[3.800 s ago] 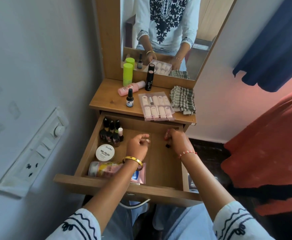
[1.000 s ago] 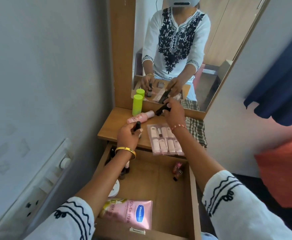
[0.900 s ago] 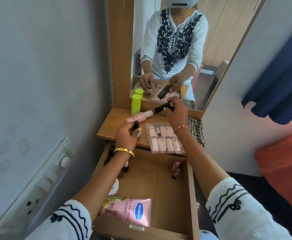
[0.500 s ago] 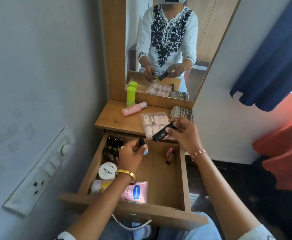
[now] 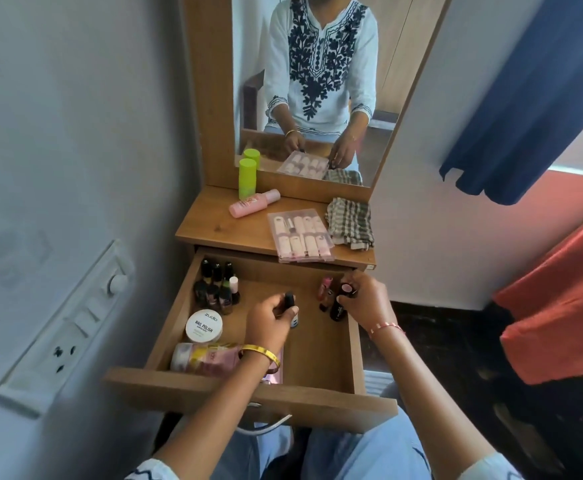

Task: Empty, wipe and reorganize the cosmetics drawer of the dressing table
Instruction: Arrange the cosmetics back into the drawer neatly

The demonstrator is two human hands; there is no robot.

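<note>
both hands are down in the open drawer (image 5: 317, 400) now, off the table (image 5: 248, 233). my left hand (image 5: 269, 320) pinches a small dark bottle (image 5: 289, 301), right hand (image 5: 366, 299) grips the black tube (image 5: 340, 306) upright near the drawer's right wall.

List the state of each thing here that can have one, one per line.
drawer: pulled open
left hand: grip on small dark bottle, upright
right hand: grip on black tube, upright
pink bottle: lying down
green bottle: upright, capped
checked cloth: folded
</note>
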